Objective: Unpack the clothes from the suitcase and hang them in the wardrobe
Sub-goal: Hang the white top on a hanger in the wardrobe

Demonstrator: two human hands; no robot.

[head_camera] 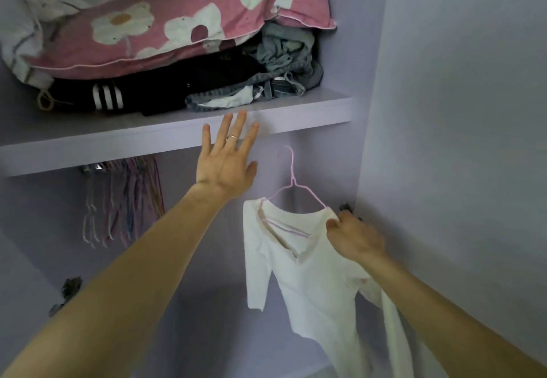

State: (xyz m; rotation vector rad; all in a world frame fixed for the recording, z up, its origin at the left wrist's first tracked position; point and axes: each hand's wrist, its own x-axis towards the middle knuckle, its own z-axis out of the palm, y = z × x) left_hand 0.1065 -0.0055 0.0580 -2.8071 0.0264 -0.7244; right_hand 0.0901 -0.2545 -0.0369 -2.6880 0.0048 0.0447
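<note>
A white long-sleeved top [307,277] hangs on a thin pink wire hanger [291,188] inside the lilac wardrobe, below the shelf [177,137]. My right hand [353,238] grips the top's right shoulder together with the hanger's end. The hook points up toward the underside of the shelf; I cannot tell whether it rests on a rail. My left hand [228,158] is raised with fingers spread, its fingertips at the shelf's front edge, holding nothing. The suitcase is out of sight.
A bunch of empty wire hangers [124,197] hangs at the left under the shelf. On the shelf lie a pink flowered pillow [165,19], dark folded clothes [142,93] and grey garments [287,57]. The wardrobe's side wall [444,111] stands close on the right.
</note>
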